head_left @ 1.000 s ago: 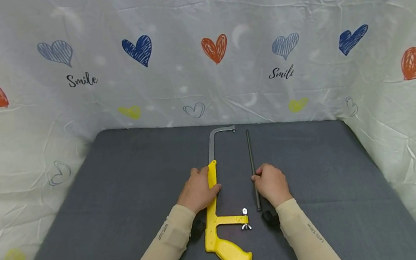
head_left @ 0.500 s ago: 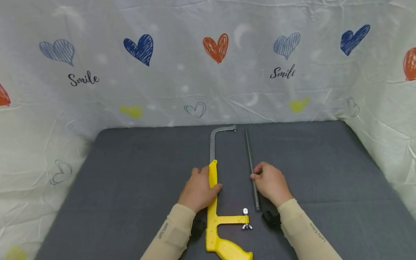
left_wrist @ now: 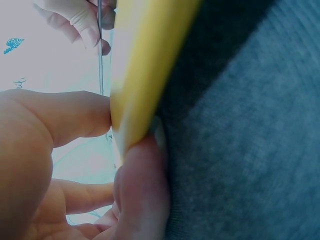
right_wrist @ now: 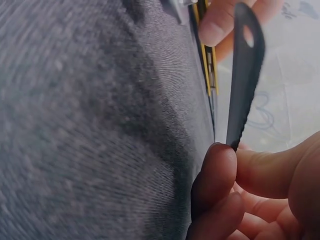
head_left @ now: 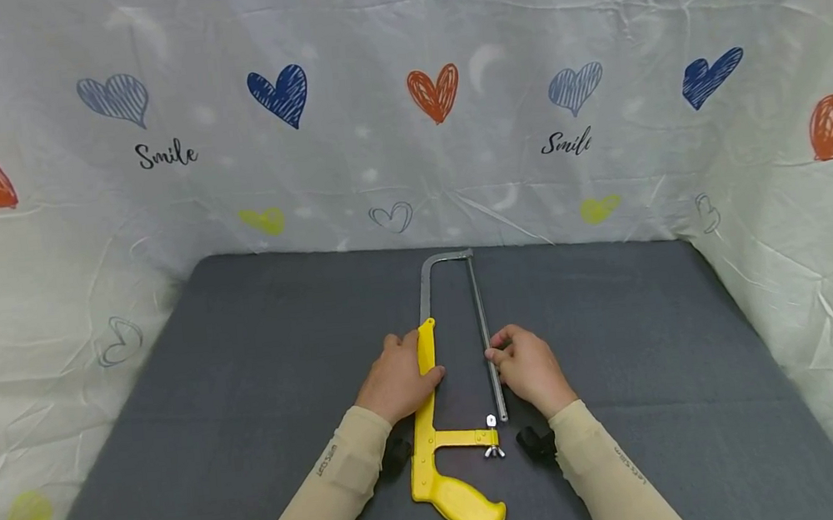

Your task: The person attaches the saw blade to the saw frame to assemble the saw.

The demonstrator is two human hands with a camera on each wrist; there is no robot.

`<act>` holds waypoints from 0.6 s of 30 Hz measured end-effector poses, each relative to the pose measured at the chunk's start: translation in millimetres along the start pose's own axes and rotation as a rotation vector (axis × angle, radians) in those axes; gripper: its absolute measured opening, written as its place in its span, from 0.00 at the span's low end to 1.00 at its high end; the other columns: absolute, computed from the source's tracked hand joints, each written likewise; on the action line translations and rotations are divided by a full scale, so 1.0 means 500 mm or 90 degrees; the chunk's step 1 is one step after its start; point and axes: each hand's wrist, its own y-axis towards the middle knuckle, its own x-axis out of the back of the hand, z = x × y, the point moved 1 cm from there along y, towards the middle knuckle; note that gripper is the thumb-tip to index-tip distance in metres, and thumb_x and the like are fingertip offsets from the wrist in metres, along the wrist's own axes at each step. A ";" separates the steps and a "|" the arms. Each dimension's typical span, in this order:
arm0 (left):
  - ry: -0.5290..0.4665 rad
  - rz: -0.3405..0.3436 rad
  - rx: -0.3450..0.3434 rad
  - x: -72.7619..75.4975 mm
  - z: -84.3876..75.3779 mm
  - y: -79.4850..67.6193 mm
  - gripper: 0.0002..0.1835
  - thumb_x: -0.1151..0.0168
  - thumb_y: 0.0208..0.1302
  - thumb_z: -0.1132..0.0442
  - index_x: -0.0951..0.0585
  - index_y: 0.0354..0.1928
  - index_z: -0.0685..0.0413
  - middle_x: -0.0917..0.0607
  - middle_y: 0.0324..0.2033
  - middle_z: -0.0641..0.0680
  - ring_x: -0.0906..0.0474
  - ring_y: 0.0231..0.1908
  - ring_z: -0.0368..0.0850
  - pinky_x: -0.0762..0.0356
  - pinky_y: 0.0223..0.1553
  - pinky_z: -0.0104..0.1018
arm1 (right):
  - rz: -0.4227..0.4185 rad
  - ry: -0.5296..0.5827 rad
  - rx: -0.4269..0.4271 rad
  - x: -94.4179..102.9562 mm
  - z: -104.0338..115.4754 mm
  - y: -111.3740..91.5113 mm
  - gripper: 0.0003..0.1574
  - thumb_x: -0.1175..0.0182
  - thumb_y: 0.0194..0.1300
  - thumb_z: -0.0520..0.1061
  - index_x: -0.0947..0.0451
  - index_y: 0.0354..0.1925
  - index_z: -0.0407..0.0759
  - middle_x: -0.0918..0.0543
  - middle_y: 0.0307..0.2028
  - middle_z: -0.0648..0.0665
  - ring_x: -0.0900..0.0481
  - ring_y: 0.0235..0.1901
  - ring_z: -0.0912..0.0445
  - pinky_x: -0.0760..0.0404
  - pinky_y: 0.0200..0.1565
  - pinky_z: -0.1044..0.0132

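A hacksaw frame (head_left: 461,507) with a yellow handle and a grey metal front arm lies on the table, handle toward me. My left hand (head_left: 396,382) grips its yellow back, thumb on the inner side. Between thumb and fingers, my right hand (head_left: 535,368) pinches a hacksaw blade (head_left: 478,304) near its middle. The blade's far end overlaps the tip of the frame's front arm in the head view. Its near end lies just right of the clamp post (head_left: 491,422), above the wing nut (head_left: 494,453). In the right wrist view, a hole and fine teeth show on the blade (right_wrist: 243,80).
Dark grey cloth covers the table (head_left: 245,352). A pale curtain (head_left: 362,165) printed with hearts and the word "Smile" hangs behind it and along both sides. Each sleeved wrist carries a small black device, such as the one by the right wrist (head_left: 536,445).
My right hand has moved left with the blade, bringing it from beside the frame to the frame's open side, its far end now at the front arm's tip. My left hand has stayed in place.
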 end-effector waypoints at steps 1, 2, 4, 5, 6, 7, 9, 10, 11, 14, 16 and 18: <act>-0.001 0.000 0.001 0.000 0.000 0.000 0.43 0.28 0.72 0.50 0.33 0.81 0.63 0.24 0.64 0.69 0.16 0.43 0.54 0.11 0.49 0.49 | -0.001 -0.001 0.000 -0.001 0.000 0.000 0.11 0.36 0.80 0.47 0.18 0.53 0.43 0.13 0.31 0.45 0.17 0.25 0.56 0.24 0.28 0.62; -0.002 0.000 0.001 0.000 0.000 0.000 0.43 0.28 0.72 0.50 0.33 0.81 0.63 0.24 0.64 0.69 0.16 0.43 0.55 0.11 0.49 0.50 | -0.001 -0.001 0.000 -0.002 0.000 0.001 0.11 0.37 0.80 0.47 0.18 0.53 0.43 0.13 0.31 0.45 0.17 0.25 0.56 0.24 0.28 0.62; -0.003 0.001 0.002 0.001 -0.002 0.000 0.43 0.28 0.72 0.50 0.33 0.81 0.63 0.24 0.64 0.69 0.16 0.44 0.55 0.11 0.50 0.50 | -0.002 0.000 -0.001 -0.003 -0.001 0.001 0.11 0.37 0.80 0.47 0.18 0.53 0.43 0.13 0.31 0.45 0.18 0.25 0.56 0.25 0.27 0.62; -0.002 0.001 0.002 0.000 -0.003 0.000 0.43 0.28 0.72 0.50 0.33 0.81 0.63 0.24 0.64 0.69 0.16 0.44 0.55 0.11 0.50 0.50 | -0.003 0.002 -0.004 -0.003 -0.002 0.002 0.11 0.37 0.80 0.47 0.18 0.53 0.43 0.13 0.31 0.45 0.18 0.26 0.56 0.25 0.27 0.62; -0.002 0.001 0.002 0.000 -0.003 0.000 0.43 0.28 0.72 0.50 0.33 0.81 0.63 0.24 0.64 0.69 0.16 0.44 0.55 0.11 0.50 0.50 | -0.004 0.004 -0.005 -0.003 -0.002 0.003 0.11 0.37 0.80 0.47 0.18 0.54 0.43 0.13 0.31 0.45 0.18 0.26 0.56 0.25 0.27 0.62; -0.001 0.001 0.001 -0.001 -0.003 0.000 0.43 0.28 0.72 0.50 0.33 0.81 0.63 0.24 0.64 0.69 0.16 0.44 0.55 0.11 0.50 0.50 | -0.005 0.006 -0.006 -0.003 -0.003 0.004 0.11 0.37 0.80 0.47 0.18 0.54 0.44 0.13 0.31 0.45 0.18 0.26 0.56 0.25 0.28 0.62; 0.001 0.000 -0.001 -0.001 -0.004 0.001 0.43 0.28 0.72 0.50 0.33 0.81 0.63 0.24 0.64 0.69 0.16 0.43 0.55 0.11 0.50 0.50 | -0.005 0.009 -0.009 -0.003 -0.004 0.006 0.11 0.37 0.80 0.47 0.18 0.54 0.44 0.13 0.31 0.45 0.17 0.26 0.55 0.25 0.28 0.62; 0.001 0.000 -0.002 -0.002 -0.003 0.001 0.43 0.28 0.72 0.50 0.33 0.81 0.63 0.24 0.64 0.69 0.16 0.43 0.55 0.11 0.50 0.50 | -0.005 0.011 -0.011 -0.003 -0.004 0.006 0.11 0.37 0.80 0.48 0.18 0.54 0.44 0.13 0.31 0.45 0.17 0.27 0.55 0.25 0.28 0.62; 0.001 -0.001 -0.003 -0.002 -0.003 0.001 0.43 0.28 0.72 0.50 0.33 0.81 0.63 0.24 0.64 0.70 0.16 0.43 0.55 0.11 0.50 0.50 | -0.005 0.012 -0.012 -0.003 -0.005 0.007 0.11 0.37 0.80 0.48 0.18 0.54 0.44 0.13 0.32 0.45 0.17 0.27 0.55 0.25 0.28 0.62; 0.001 -0.002 -0.005 -0.002 -0.003 0.002 0.43 0.28 0.72 0.50 0.33 0.81 0.64 0.24 0.64 0.70 0.16 0.43 0.54 0.11 0.50 0.50 | -0.004 0.010 -0.010 -0.003 -0.006 0.008 0.11 0.37 0.81 0.47 0.18 0.54 0.44 0.13 0.32 0.45 0.17 0.27 0.55 0.25 0.28 0.62; -0.001 -0.002 -0.003 -0.001 -0.002 0.002 0.43 0.28 0.72 0.50 0.33 0.81 0.64 0.24 0.63 0.70 0.17 0.42 0.54 0.11 0.50 0.50 | -0.002 0.009 -0.009 -0.003 -0.006 0.008 0.11 0.37 0.81 0.47 0.18 0.54 0.43 0.13 0.32 0.45 0.18 0.27 0.55 0.25 0.28 0.62; 0.000 -0.001 -0.001 -0.001 -0.002 0.002 0.43 0.28 0.72 0.50 0.33 0.81 0.64 0.24 0.64 0.70 0.17 0.42 0.54 0.11 0.50 0.50 | 0.000 0.006 -0.005 -0.004 -0.005 0.008 0.11 0.38 0.81 0.47 0.18 0.54 0.43 0.13 0.32 0.45 0.18 0.26 0.55 0.25 0.28 0.62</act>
